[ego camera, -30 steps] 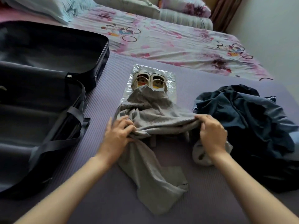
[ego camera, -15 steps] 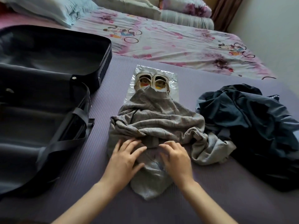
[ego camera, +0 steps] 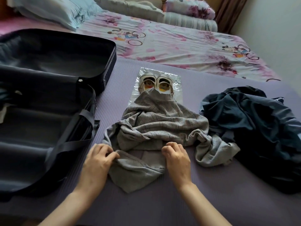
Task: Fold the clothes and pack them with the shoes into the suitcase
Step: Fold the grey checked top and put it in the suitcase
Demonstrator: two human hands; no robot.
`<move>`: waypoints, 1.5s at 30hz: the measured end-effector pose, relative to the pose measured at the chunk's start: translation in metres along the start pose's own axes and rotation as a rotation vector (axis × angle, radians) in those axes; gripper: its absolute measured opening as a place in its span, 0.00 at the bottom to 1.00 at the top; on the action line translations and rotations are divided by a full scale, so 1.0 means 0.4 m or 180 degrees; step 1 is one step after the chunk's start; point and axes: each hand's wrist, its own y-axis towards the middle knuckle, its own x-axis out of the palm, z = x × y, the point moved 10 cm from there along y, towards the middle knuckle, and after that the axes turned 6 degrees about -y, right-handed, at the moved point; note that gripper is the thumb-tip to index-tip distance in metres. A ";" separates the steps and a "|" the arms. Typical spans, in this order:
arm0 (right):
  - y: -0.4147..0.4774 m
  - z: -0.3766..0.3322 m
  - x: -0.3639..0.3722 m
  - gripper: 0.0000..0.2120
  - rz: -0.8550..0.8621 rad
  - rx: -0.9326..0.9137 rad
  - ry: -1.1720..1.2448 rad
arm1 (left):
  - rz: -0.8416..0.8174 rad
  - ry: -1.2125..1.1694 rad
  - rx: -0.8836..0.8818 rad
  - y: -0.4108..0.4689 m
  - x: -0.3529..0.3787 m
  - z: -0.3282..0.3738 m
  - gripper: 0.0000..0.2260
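Observation:
A crumpled grey garment (ego camera: 156, 128) lies in the middle of the purple mat (ego camera: 203, 193). Its far end covers the heels of a pair of white shoes (ego camera: 156, 84) that sit on a clear plastic bag (ego camera: 176, 82). My left hand (ego camera: 97, 160) pinches the garment's near left edge. My right hand (ego camera: 176, 157) grips a fold of the same garment near its middle, fingers curled. An open black suitcase (ego camera: 48, 111) lies at the left, its near half holding nothing I can see. A heap of dark blue clothes (ego camera: 254, 128) lies at the right.
Beyond the mat spreads a pink cartoon-print bedsheet (ego camera: 171, 39), with pillows (ego camera: 53, 10) and rolled bedding (ego camera: 187, 20) at the far end. A pale wall (ego camera: 276, 30) rises on the right. The suitcase straps (ego camera: 71, 144) hang across its near half.
Both hands left the garment's upper part and came nearer to me. They met at its near middle, then spread apart, the left to the edge. The garment bunched up.

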 end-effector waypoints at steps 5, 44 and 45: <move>0.020 -0.017 0.055 0.21 -0.0370 0.0217 -0.0172 | -0.0250 -0.0375 -0.0166 -0.035 -0.001 0.031 0.26; -0.390 -0.286 -0.228 0.13 -0.0249 -0.0171 0.1338 | -0.0604 -0.4155 -0.3236 -0.352 0.037 0.128 0.09; -0.395 -0.272 -0.212 0.14 -0.0407 -0.0062 0.1534 | -0.0559 -0.4111 -0.3336 -0.363 0.038 0.125 0.07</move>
